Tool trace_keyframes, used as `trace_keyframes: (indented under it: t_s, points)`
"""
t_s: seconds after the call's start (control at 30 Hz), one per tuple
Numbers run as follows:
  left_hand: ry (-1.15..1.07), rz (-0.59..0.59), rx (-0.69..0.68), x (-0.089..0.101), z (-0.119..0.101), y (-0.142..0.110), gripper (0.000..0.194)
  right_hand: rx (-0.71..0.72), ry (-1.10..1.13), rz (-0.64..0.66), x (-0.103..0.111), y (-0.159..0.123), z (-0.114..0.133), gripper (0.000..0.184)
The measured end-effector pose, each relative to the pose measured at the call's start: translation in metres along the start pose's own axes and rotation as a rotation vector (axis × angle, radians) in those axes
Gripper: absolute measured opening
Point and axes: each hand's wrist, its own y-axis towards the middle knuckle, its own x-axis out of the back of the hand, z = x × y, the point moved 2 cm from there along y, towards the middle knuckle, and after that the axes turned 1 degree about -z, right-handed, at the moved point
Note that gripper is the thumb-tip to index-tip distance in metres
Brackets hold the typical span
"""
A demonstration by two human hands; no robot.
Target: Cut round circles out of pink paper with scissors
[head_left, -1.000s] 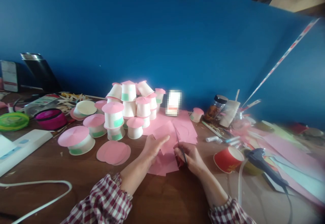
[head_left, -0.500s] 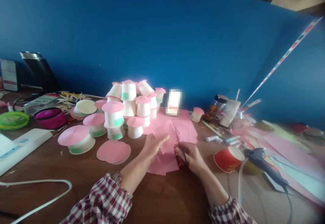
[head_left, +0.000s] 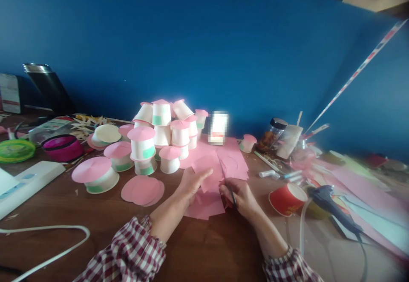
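Note:
My left hand (head_left: 191, 182) pinches a piece of pink paper (head_left: 209, 175) between thumb and fingers and holds it up over more pink sheets (head_left: 204, 207) on the wooden table (head_left: 96, 214). My right hand (head_left: 241, 197) is closed on a pair of scissors (head_left: 227, 184), whose thin blades point up into the held paper. Both sleeves are red and white check.
A pile of white paper cups with pink lids (head_left: 162, 135) stands behind the hands, with pink paper discs (head_left: 142, 190) to the left. A red cup (head_left: 286, 199) and a glue gun (head_left: 332, 209) lie to the right. A jar (head_left: 271, 135) and a white power strip (head_left: 22, 184) are also there.
Hardly anything differs. The view has tipped up a little, and both hands stay at the pink paper with the scissors.

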Motion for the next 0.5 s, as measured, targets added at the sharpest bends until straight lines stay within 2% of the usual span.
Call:
trace_keyframes:
  t_s: [0.33,0.5]
  points:
    - [-0.048,0.049,0.02,-0.0024,-0.0064,-0.0027,0.036,0.014,-0.012,-0.006,0.0007,0.0,0.0001,0.026]
    - [-0.052,0.024,0.025,-0.0009,-0.0082,-0.0025,0.031,-0.001,-0.013,-0.012,0.0,-0.0007,0.0037,0.028]
